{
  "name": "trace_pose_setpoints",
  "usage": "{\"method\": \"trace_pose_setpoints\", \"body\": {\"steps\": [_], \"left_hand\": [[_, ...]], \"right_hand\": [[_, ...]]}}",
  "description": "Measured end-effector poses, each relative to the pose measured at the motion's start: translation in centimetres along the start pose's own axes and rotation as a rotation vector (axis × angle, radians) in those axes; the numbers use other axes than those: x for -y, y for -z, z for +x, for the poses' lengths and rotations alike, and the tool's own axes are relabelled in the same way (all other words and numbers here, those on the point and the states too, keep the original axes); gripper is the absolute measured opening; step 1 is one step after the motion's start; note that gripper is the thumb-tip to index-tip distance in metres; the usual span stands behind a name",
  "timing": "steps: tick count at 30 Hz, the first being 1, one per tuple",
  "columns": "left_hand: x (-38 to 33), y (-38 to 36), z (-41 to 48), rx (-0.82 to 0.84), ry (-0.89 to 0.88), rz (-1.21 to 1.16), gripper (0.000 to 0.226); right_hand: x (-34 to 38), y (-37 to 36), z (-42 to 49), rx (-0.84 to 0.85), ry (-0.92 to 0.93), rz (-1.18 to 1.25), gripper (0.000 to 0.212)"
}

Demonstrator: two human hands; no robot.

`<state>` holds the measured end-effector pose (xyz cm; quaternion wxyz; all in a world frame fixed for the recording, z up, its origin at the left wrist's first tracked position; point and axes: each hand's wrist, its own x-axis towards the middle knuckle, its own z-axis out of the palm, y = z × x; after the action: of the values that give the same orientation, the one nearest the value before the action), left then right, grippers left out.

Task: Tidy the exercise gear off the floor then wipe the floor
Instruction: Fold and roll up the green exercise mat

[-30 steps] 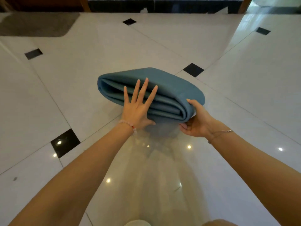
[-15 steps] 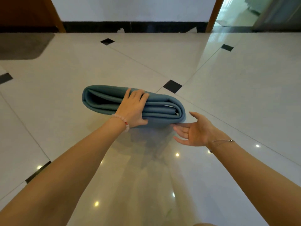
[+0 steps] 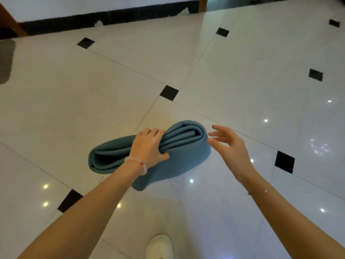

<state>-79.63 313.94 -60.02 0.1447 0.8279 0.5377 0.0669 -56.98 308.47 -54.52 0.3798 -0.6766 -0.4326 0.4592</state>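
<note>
Clamped left grip [image 3: 147,146] over the middle of the rolled blue mat [image 3: 179,161], fingers curled across the top, thumb pressed on the near side. Held right grip [image 3: 229,146] open just beside the mat's right end, fingers spread and relaxed, nothing in it; touching the roll or not, could not tell. Wore a pale bead bracelet [image 3: 138,162] on the left wrist, a thin chain [image 3: 259,192] on the right. Rolled loosely, layers visible at both ends, outer flap drooping toward the near side. Sat over the glossy white floor [image 3: 93,90], below a black inset [image 3: 169,92]; resting or lifted, could not tell. Farther out: white shoe [image 3: 158,246] at the bottom edge, dark skirting [image 3: 112,15] along the far wall, grey rug [image 3: 5,60] at the left edge.
</note>
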Motion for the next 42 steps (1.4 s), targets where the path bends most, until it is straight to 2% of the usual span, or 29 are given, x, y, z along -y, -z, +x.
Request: {"method": "trace_pose_setpoints", "body": {"steps": [2, 5, 8, 11, 16, 21, 28, 34, 38, 42], "left_hand": [[-3.4, 3.0, -2.0, 0.066, 0.011, -0.088, 0.057], [-9.1, 7.8, -5.0, 0.177, -0.009, -0.212, 0.058], [-14.7, 13.3, -7.6, 0.258, -0.047, -0.283, 0.056], [-19.5, 18.1, -9.9, 0.280, -0.104, -0.322, 0.053], [-27.7, 24.5, -12.8, 0.269, -0.270, -0.280, 0.051], [-34.8, 28.0, -14.7, 0.302, -0.484, -0.196, 0.056], [-42.9, 29.4, -16.7, 0.432, -0.819, -0.025, 0.054], [-48.8, 29.7, -17.5, 0.512, -1.043, 0.087, 0.054], [-53.0, 29.8, -18.3, 0.522, -1.213, 0.141, 0.054], [-57.3, 29.8, -20.0, 0.519, -1.380, 0.203, 0.060]], "right_hand": [[3.8, 2.8, -2.3, 0.063, 0.098, -0.172, 0.060], [9.1, 7.3, -6.1, 0.305, 0.064, -0.372, 0.088], [13.5, 11.7, -10.9, 0.425, -0.028, -0.385, 0.096], [16.4, 15.8, -16.6, 0.435, -0.103, -0.311, 0.095], [20.4, 22.1, -25.9, 0.278, -0.083, -0.233, 0.082], [21.4, 26.5, -35.2, 0.073, -0.124, -0.198, 0.075], [21.8, 28.6, -44.2, -0.127, -0.248, -0.606, 0.081], [20.8, 28.6, -48.8, -0.410, -0.300, -0.918, 0.074], [20.4, 29.0, -51.4, -0.537, -0.400, -0.948, 0.076], [20.0, 29.5, -54.3, -0.593, -0.509, -0.954, 0.077]]}}
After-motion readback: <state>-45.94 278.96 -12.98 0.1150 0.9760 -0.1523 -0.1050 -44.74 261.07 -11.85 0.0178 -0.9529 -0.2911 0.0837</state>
